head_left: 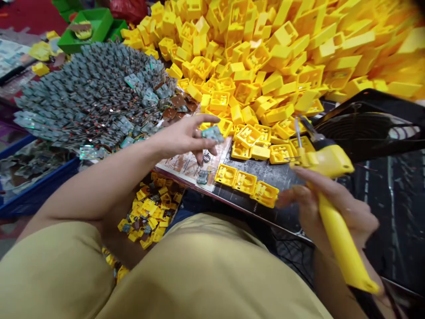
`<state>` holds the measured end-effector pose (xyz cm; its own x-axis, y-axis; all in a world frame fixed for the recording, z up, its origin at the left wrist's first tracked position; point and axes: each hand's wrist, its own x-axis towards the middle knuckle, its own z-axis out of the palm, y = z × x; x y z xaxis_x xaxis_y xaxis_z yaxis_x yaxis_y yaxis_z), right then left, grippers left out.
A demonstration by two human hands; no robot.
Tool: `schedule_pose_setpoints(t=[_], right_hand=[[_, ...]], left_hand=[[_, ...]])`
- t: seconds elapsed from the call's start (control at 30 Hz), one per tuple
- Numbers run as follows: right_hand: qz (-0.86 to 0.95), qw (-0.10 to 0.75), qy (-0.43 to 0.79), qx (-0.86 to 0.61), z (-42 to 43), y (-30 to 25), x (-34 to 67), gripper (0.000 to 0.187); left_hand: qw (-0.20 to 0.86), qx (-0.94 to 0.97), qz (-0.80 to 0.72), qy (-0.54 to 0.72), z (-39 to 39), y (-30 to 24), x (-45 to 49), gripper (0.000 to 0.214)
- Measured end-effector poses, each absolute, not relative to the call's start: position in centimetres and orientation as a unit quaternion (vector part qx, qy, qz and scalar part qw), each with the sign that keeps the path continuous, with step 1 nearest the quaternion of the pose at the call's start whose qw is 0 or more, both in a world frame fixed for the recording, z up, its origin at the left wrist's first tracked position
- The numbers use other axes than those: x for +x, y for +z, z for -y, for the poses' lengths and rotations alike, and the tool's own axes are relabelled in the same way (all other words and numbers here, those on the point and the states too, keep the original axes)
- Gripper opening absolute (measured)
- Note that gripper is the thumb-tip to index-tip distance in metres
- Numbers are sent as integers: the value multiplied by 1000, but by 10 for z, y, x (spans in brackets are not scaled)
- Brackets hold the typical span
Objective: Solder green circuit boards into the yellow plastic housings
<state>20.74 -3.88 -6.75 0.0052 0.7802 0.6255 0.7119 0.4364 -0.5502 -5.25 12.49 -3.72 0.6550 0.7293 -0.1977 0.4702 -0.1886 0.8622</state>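
Observation:
My left hand [186,139] pinches a small circuit board [213,133] between its fingers, above the near edge of the table. My right hand [332,206] is wrapped round the handle of a yellow soldering gun [332,160], whose metal tip points up and away. In front of me three open yellow plastic cases [245,182] lie in a row, their hollow sides up. Beside the row's left end rests another small board [202,177]. Farther back, more yellow cases [260,150] sit in a loose cluster, some stacked.
A large heap of yellow cases [245,57] covers the back. At left lies a pile of circuit boards [86,93], with green trays [96,24] behind and a blue crate [63,170] below. A black fan-like frame [368,119] stands at right. Below the table edge is a bin of cases [151,210].

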Motion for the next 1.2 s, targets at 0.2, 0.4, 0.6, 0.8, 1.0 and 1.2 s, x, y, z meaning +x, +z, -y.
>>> schedule_pose_setpoints(t=[0.2,0.4,0.6,0.8,1.0,1.2], right_hand=[[782,426,44,-452,19,-66,197,52],[733,509,-22,-450,13,-87,200,50],[702,506,-43,-500,17,-82,199,48],[710,476,-36,-519,20,-77,189,39],[720,458,-69,-516,22,-79,187,36],[726,475,-92,-488,28,-95,183,42]], left_hand=[[689,681,-249,-7,-110,-46,-3,83],[777,588,-216,65,-99,-55,-2,72],[640,724,-225,125,-96,-58,-17,47],[414,827,-238,297,-84,-56,2,23],[554,737,-267,280,-79,-56,19,17],[784,426,-299,339,-69,-68,26,36]])
